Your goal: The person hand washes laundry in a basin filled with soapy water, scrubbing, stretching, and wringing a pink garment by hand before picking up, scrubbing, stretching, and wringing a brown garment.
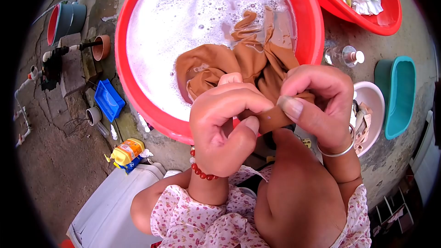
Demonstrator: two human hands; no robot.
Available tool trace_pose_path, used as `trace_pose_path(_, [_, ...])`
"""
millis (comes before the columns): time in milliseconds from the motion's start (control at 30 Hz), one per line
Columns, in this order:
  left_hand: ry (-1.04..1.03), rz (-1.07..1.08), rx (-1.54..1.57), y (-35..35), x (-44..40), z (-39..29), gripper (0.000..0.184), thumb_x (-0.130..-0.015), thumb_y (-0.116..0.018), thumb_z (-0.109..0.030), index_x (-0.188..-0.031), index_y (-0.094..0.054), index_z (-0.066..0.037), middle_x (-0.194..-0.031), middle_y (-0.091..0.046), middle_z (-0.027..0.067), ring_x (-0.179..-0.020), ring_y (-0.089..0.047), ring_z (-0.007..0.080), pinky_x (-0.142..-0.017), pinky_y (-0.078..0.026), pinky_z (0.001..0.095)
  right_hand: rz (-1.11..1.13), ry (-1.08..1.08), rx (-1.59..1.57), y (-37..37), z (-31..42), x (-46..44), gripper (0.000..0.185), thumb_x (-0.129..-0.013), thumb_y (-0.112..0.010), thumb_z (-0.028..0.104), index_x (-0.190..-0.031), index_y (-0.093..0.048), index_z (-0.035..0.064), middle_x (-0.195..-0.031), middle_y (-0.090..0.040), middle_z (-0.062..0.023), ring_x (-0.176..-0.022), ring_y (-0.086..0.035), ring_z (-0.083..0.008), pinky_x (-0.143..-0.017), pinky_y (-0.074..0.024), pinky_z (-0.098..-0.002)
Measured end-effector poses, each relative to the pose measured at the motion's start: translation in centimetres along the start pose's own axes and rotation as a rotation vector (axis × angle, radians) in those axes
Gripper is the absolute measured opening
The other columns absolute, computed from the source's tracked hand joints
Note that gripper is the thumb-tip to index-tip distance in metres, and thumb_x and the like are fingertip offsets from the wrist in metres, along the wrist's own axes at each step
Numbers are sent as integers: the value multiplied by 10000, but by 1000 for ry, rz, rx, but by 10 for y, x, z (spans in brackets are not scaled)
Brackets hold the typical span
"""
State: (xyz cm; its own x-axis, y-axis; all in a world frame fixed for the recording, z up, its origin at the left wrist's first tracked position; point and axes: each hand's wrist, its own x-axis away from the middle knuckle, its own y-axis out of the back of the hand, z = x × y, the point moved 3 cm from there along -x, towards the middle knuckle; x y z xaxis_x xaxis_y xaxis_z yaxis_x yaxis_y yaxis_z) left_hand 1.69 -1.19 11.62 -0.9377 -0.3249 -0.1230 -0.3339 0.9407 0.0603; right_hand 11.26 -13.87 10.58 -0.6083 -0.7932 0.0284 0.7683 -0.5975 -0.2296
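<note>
A brown garment [211,62] lies partly in foamy water inside a large red basin [124,71], with one end drawn up over the near rim. My left hand [225,119], a red bead bracelet at its wrist, pinches an edge of that cloth between thumb and forefinger. Close beside it, my right hand [321,103], wearing a silver bangle, grips the same edge with thumb and curled fingers. A short strip of the fabric is stretched between the two thumbs. White suds [179,14] cover most of the water.
Another red basin [390,23] holds white clothes at the upper right. A clear bottle [342,56], a teal tub [399,96] and a pale pink basin [374,92] with cloth stand at right. At left are a yellow bottle [126,151] and a blue tray [109,101].
</note>
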Motion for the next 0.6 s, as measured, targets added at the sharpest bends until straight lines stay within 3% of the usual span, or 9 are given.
trace_pose_path(400, [-21, -37, -90, -1, 3, 2, 176, -574, -522, 68, -722, -588, -1, -597, -547, 61, -496, -468, 165, -586, -332, 293, -32, -31, 4, -3, 0, 1, 64, -749, -623, 31, -767, -608, -29, -685, -580, -16, -621, -501, -40, -540, -389, -189])
trace_pose_path(467, [-88, -164, -304, 3, 2, -1, 174, -585, -537, 64, -724, -599, -19, -612, -566, 60, -522, -496, 163, -621, -354, 297, -50, -46, 39, -4, 3, 0, 77, -751, -632, 41, -774, -610, -29, -689, -586, -21, -632, -513, -47, -551, -403, -193])
trace_pose_path(600, [-58, -206, -552, 1, -2, -13, 140, -640, -569, 71, -763, -606, 15, -701, -591, 75, -629, -511, 147, -720, -407, 305, -31, -140, 88, -5, 5, -1, 109, -774, -640, 59, -821, -624, -38, -729, -614, -41, -673, -545, -67, -590, -441, -208])
